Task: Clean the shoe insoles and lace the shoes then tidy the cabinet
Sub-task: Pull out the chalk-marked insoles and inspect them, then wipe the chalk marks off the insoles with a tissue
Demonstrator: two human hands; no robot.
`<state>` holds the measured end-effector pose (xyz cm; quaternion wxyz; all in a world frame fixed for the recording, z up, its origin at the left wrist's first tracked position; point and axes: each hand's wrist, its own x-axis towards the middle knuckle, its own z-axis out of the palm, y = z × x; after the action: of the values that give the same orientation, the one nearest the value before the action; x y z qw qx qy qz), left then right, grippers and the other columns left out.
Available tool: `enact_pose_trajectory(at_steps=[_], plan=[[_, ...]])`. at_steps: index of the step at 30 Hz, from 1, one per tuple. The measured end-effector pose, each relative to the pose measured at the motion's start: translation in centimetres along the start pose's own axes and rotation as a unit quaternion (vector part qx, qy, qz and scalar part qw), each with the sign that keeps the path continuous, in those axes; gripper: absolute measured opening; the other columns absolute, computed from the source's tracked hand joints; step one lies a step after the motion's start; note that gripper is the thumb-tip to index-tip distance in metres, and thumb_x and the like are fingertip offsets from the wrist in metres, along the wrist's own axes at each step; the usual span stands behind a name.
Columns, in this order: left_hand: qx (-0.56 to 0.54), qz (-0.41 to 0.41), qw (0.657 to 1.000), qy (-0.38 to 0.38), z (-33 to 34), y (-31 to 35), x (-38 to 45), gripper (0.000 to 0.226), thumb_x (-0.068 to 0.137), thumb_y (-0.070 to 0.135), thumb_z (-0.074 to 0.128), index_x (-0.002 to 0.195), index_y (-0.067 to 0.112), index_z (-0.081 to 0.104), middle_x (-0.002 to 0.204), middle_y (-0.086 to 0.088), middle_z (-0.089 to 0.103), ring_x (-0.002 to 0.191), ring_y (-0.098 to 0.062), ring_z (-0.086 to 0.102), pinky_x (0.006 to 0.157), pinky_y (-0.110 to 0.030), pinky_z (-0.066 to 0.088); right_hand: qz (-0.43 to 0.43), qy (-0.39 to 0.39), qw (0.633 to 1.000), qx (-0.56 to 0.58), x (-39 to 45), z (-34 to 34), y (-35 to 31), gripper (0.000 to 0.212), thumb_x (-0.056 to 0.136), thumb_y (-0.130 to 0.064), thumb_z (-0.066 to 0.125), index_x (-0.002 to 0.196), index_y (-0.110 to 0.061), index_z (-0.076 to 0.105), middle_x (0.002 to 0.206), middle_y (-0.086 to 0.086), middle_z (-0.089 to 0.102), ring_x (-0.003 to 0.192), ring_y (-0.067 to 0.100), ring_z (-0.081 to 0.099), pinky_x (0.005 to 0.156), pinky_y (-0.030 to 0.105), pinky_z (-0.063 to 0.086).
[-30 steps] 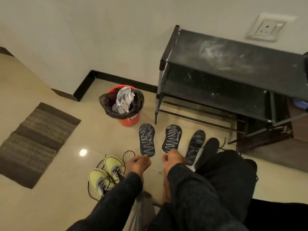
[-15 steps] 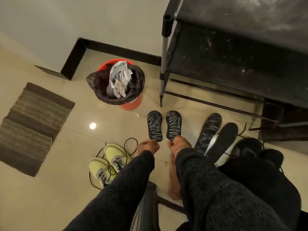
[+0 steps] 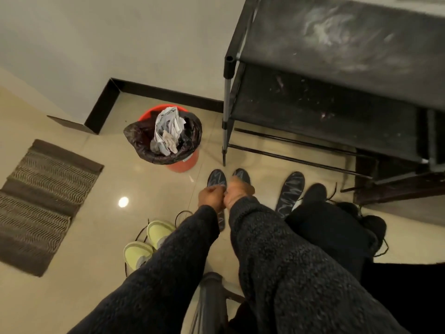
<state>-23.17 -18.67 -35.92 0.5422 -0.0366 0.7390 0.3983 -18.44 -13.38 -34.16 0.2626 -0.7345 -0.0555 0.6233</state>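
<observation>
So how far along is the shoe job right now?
Early on. Done: insoles are out, one lying on the floor beside the black shoes. In hand: the left hand and right hand are over the middle pair of insoles; their grip is unclear. Left: the yellow shoes have loose laces, and the rack is dusty and holds no shoes.

Dim, floor glare spot (image 3: 123, 202), blurred hands, wide-angle warp
</observation>
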Motion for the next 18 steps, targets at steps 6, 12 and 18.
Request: enact_pose_trajectory(at_steps=[6, 12, 18], plan=[[0.034, 0.190, 0.981, -0.030, 2.5, 8.5, -6.7, 0.013, 0.095, 0.024, 0.066, 0.098, 0.013, 0.071, 0.097, -0.014, 0.075, 0.080, -0.024, 0.068, 0.072, -0.037, 0.056, -0.112, -0.032, 0.991, -0.059, -2.9, -1.3, -9.0, 0.032, 0.084, -0.015, 0.063, 0.114, -0.001, 0.066, 0.099, 0.014, 0.069, 0.083, 0.030, 0.065, 0.077, 0.042, 0.058], [0.096, 0.319, 0.939, -0.093, 7.8, 11.6, -15.6, 0.011, 0.085, 0.035, 0.067, 0.089, 0.026, 0.073, 0.091, -0.001, 0.078, 0.086, -0.021, 0.073, 0.087, -0.044, 0.061, -0.221, 0.011, 0.975, 0.021, -8.7, -10.2, -16.7, 0.014, 0.086, -0.009, 0.068, 0.098, -0.002, 0.073, 0.081, 0.009, 0.071, 0.076, 0.028, 0.072, 0.067, 0.038, 0.062], [0.123, 0.370, 0.898, -0.205, 14.9, 11.4, -25.3, 0.010, 0.096, 0.025, 0.066, 0.105, 0.023, 0.071, 0.086, 0.001, 0.077, 0.072, -0.009, 0.070, 0.069, -0.027, 0.059, -0.304, 0.057, 0.951, 0.028, -13.3, -21.7, -20.6, 0.015, 0.079, -0.011, 0.062, 0.074, -0.006, 0.075, 0.076, 0.014, 0.076, 0.063, 0.026, 0.067, 0.057, 0.035, 0.055]])
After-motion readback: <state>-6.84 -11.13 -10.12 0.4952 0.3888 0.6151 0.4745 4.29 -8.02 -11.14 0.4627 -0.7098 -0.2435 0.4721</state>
